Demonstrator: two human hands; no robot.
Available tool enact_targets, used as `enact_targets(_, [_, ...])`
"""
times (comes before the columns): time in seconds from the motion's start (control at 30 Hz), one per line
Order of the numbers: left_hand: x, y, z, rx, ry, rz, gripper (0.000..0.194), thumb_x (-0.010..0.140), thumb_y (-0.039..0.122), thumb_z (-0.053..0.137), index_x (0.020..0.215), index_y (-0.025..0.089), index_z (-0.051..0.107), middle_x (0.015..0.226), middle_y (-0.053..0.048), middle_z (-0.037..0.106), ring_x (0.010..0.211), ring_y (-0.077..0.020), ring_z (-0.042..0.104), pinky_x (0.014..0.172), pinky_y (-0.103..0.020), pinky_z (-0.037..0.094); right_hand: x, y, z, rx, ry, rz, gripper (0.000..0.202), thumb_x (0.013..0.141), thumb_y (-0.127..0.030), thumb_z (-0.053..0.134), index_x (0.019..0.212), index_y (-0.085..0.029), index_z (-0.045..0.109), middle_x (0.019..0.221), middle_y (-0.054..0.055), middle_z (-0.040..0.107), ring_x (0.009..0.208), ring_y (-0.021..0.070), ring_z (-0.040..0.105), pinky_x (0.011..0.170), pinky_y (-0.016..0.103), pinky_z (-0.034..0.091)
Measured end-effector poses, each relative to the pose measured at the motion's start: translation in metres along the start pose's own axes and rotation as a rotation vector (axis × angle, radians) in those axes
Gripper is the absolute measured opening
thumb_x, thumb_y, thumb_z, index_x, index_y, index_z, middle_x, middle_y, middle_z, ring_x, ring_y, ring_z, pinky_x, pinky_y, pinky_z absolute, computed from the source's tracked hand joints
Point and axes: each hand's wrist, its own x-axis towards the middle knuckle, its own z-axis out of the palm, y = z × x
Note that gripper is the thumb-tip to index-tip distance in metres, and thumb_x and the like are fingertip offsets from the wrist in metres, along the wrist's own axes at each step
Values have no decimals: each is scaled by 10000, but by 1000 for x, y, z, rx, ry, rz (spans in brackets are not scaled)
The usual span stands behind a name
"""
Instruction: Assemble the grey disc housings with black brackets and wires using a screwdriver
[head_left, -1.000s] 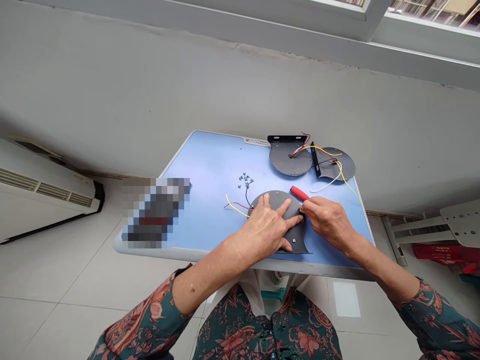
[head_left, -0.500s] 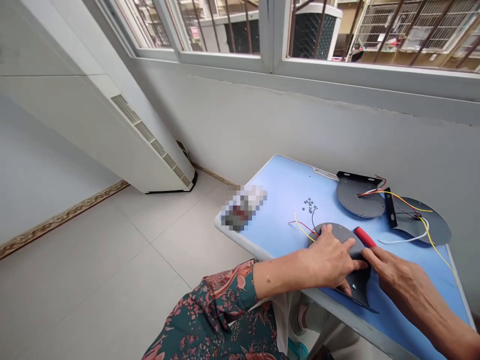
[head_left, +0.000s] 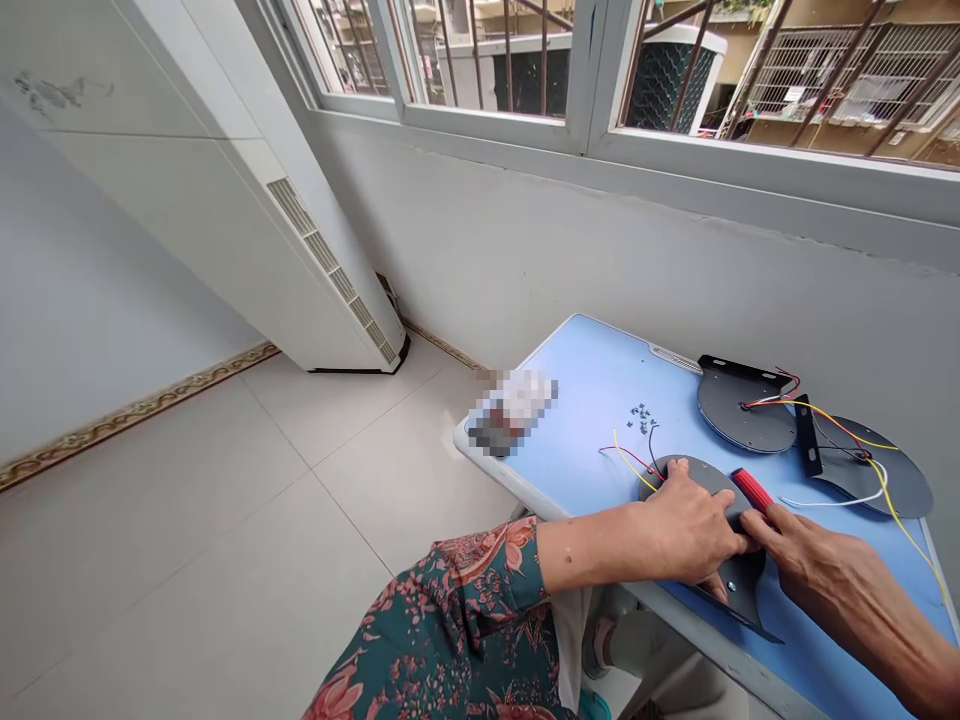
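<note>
On the blue table (head_left: 592, 370), near its front edge, lies a dark round metal plate (head_left: 742, 580) with a bent flange and red, yellow and black wires at its left. My left hand (head_left: 686, 525) grips this plate, fingers over its top and thumb side at the front edge. Close by on the right, my right hand (head_left: 802, 550) has its fingertips pressed together at the plate's right edge; what they hold, if anything, is hidden. A red handle (head_left: 751, 490) lies just beyond those fingers. Small dark screws (head_left: 641, 415) are scattered behind the plate.
Two more dark round plates, one at the back (head_left: 746, 410) and one at the right (head_left: 862, 465), carry brackets and loose wires. A blurred item (head_left: 517, 410) is at the table's left corner. Behind stands a wall (head_left: 480, 230) under barred windows.
The whole view has shifted, so the table and hands appear farther right and slightly lower. My right fingers are a little closer to my left hand; both stay at the plate.
</note>
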Motion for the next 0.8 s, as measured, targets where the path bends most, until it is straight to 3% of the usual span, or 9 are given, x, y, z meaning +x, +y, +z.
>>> enact_targets(0.1, [-1,1,-3,-1,9,-10,560,920,596,631,1386,287,610,1302,-154,590,1098,-329,600,990,-586,384,-2,1,4,-42,-23,-48,386,779,77,390,915,-216,600,728,15,641,429,112,485,410,307,202])
enact_targets(0.3, [-5,1,-12,17,-68,-25,639,922,620,619,1465,293,535,1404,-185,540,1037,-328,640,1007,-599,379,-2,-8,8,27,-177,176,205,797,-37,425,741,-216,507,531,-2,530,404,137,438,485,322,122])
enact_targets(0.43, [-7,4,-15,26,-73,-38,699,884,656,652,1476,308,526,1500,-173,496,1080,-347,654,1051,-602,367,15,-24,-13,70,-466,367,153,824,-83,476,774,-196,565,564,43,624,449,158,518,509,317,128])
enact_targets(0.5, [-8,4,-15,44,-74,-41,765,859,649,689,1518,322,480,1535,-179,480,1176,-390,624,1067,-601,362,23,-24,-22,107,-551,425,155,888,-124,489,841,-182,625,631,72,684,504,168,568,520,317,138])
enact_targets(0.57, [-8,3,-17,50,-96,-49,791,848,656,696,1532,331,468,1548,-176,483,1212,-412,607,1058,-582,383,25,-18,-26,163,-589,475,235,983,-280,486,862,-189,666,674,88,712,558,185,596,535,318,143])
enact_targets(0.67, [-8,3,-19,58,-128,-49,767,873,646,670,1543,339,456,1570,-171,469,1208,-406,614,1052,-554,404,16,-3,-30,289,-490,672,404,1033,-435,432,787,-215,663,616,50,668,537,168,539,536,302,194])
enact_targets(0.73, [-9,4,-20,73,-134,-44,765,874,648,667,1543,342,456,1572,-171,469,1193,-399,622,1040,-539,419,9,6,-30,361,-360,779,423,1042,-424,411,748,-218,634,580,19,623,508,149,480,536,291,234])
enact_targets(0.8, [-9,5,-21,91,-118,-34,768,868,652,674,1537,337,467,1561,-174,483,1172,-390,631,1023,-529,432,6,11,-28,376,-259,783,346,1028,-379,453,783,-213,633,625,14,642,531,144,487,549,285,259])
